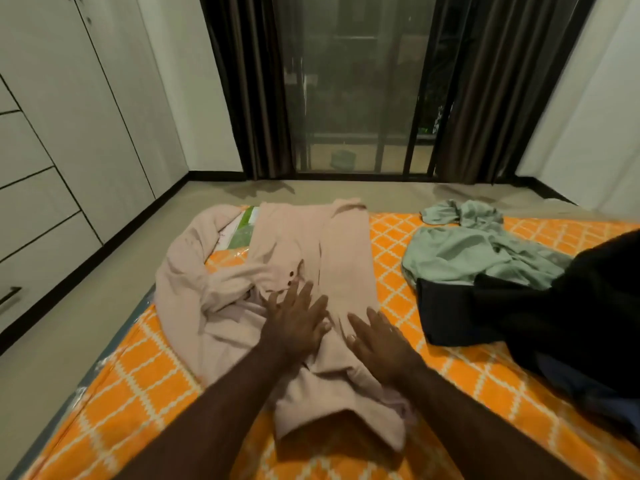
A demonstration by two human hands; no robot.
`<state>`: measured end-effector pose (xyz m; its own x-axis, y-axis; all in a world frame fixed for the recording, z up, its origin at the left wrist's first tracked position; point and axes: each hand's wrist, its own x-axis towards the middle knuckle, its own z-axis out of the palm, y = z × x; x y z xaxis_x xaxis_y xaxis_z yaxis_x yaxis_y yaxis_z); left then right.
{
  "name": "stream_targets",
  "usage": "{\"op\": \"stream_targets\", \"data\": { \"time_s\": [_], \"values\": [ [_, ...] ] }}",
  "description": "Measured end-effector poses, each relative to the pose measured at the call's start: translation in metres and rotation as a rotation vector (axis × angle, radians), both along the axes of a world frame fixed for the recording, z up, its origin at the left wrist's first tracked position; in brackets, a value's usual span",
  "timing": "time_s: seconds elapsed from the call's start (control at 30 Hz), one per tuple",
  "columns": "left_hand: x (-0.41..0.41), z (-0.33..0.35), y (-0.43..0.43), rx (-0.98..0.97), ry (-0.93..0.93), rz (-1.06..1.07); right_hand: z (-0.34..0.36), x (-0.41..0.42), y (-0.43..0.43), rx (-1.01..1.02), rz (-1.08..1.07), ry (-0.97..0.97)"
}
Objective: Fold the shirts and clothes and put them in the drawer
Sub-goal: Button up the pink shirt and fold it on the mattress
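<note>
Both palms flat, fingers spread, gripping nothing: my left hand (294,318) and right hand (375,337) press the pink shirt (311,244) on the orange mattress (149,368), smoothing outward before I fold the bunched left side in.

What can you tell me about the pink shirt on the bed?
The pink shirt is pale, soft-looking cloth with two dark buttons. It lies partly folded on the orange patterned mattress; one long sleeve curls out to the left, still rumpled. The left hand and right hand press flat on it.
</note>
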<state>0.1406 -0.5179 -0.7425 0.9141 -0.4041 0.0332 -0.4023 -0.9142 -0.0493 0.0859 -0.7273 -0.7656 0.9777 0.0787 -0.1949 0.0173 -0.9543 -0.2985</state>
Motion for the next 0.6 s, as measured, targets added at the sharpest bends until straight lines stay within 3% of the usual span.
{"op": "stream_targets", "data": {
  "time_s": [0.13,0.33,0.5,0.6],
  "values": [
    [-0.022,-0.008,-0.005,0.049,-0.032,-0.126,-0.007,-0.014,0.007,-0.071,0.019,-0.028],
    [-0.031,-0.004,0.007,0.032,0.095,-0.134,0.010,-0.023,0.005,-0.061,-0.047,-0.077],
    [-0.043,-0.009,0.018,-0.032,0.034,-0.308,0.024,-0.031,0.005,0.124,-0.323,-0.066],
    [-0.048,-0.013,0.016,-0.084,-0.027,-0.421,0.027,-0.033,-0.001,0.196,-0.330,0.008]
  ]
}}
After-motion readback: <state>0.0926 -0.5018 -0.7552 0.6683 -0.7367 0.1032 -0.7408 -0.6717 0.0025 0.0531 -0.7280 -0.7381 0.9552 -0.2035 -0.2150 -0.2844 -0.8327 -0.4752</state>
